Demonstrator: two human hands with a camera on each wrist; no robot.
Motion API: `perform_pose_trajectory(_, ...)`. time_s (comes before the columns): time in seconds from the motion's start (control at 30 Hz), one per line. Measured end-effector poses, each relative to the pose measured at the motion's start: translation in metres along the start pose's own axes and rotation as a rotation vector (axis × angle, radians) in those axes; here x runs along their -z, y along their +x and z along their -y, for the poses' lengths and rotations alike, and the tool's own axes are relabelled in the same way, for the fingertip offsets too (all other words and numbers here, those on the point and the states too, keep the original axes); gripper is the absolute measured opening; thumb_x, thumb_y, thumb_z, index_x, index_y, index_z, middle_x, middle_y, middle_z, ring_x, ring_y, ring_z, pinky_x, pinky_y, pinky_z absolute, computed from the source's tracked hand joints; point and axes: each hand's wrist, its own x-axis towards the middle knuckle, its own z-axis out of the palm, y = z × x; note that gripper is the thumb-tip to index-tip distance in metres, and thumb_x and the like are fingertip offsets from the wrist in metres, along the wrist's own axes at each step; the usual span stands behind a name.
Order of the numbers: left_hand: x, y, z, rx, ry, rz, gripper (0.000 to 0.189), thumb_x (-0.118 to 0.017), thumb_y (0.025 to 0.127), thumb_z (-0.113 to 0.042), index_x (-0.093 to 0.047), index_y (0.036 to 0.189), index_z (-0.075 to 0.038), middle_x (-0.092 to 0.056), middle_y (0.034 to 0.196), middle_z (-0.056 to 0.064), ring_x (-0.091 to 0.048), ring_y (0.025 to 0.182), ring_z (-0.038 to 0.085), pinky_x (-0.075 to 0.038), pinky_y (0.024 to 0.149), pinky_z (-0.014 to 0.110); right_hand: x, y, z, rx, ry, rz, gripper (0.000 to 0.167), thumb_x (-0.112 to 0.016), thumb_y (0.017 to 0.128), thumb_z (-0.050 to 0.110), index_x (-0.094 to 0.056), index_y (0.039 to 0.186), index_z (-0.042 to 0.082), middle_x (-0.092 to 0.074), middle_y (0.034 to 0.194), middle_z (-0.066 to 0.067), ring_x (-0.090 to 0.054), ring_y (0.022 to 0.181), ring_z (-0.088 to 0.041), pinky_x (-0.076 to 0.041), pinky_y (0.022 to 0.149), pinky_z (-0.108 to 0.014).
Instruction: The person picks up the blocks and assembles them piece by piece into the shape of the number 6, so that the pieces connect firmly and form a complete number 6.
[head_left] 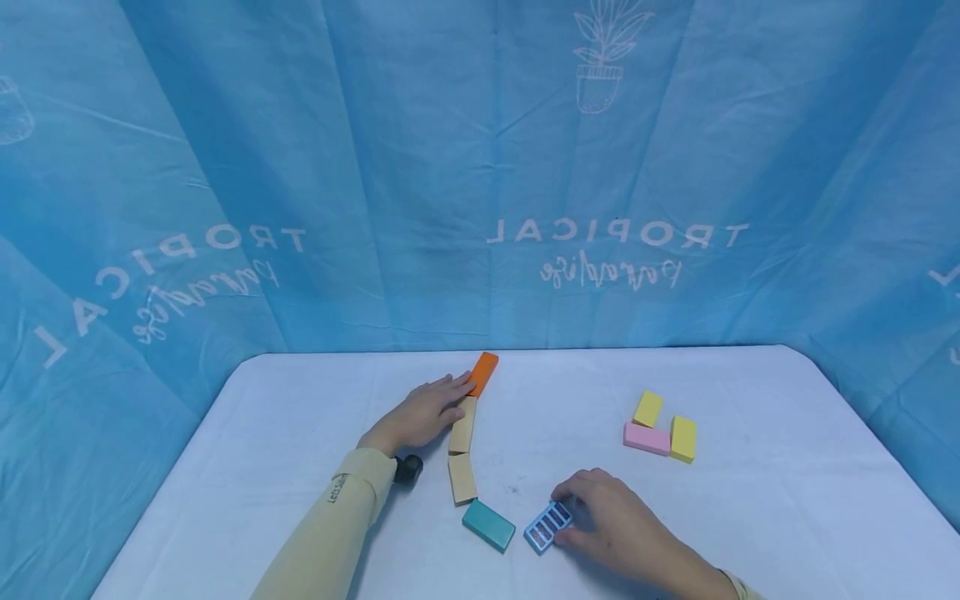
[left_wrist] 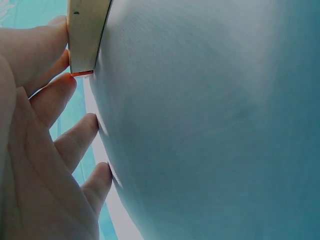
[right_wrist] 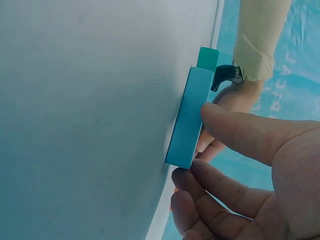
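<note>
My left hand (head_left: 426, 412) reaches over the left side of the blocks with its fingers extended. Its fingertips touch the orange block (head_left: 483, 373), and the thumb rests at the plain wooden block (head_left: 462, 427) just below. A second wooden block (head_left: 462, 479) and a teal block (head_left: 489, 525) continue the curved row toward me. My right hand (head_left: 611, 525) pinches a light blue block (head_left: 548, 527) with dark stripes on its top. In the right wrist view, the thumb lies on the long side of this block (right_wrist: 192, 115), fingertips at its end.
Two yellow blocks (head_left: 683, 439) and a pink block (head_left: 647, 438) lie grouped on the right side of the white table (head_left: 757, 500). A blue printed curtain (head_left: 450, 167) hangs behind the table's far edge. My left wrist wears a black band (head_left: 408, 470).
</note>
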Motion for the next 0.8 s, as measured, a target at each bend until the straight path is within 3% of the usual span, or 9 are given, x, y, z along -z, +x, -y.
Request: perform_pose_trajectory(0.8, -0.0020, 0.0004, -0.0001, 0.003, 0.000, -0.014, 0.052, -0.052, 0.107, -0.027, -0.040, 0.156, -0.014, -0.028, 0.164, 0.002, -0.024, 0.151, 0.029, -0.021, 0.121, 0.053, -0.0042, 0.0011, 0.0017, -0.032, 0.004, -0.012, 0.037, -0.088, 0.075, 0.039, -0.071, 0.101, 0.019, -0.060, 0.089, 0.013, -0.053, 0.083, -0.007, -0.051, 0.073, -0.032)
